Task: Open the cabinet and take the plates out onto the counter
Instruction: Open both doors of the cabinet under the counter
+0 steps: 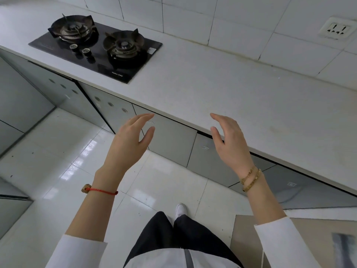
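Observation:
Grey cabinet doors (pixel 170 140) run under the white counter (pixel 222 89), and all of them look closed. No plates are in sight. My left hand (pixel 131 140) hovers in front of the middle door, fingers spread and empty, just below the counter edge. My right hand (pixel 229 140) is raised at the counter's front edge, over the neighbouring door (pixel 208 163), fingers apart and holding nothing. Both hands are apart from the doors and the counter as far as I can tell.
A black two-burner gas hob (pixel 96 49) is set into the counter at the left. A wall socket (pixel 336 29) sits on the tiled wall at the right. Glossy white floor tiles (pixel 63 161) lie below, with a tan mat (pixel 309 238) at the lower right.

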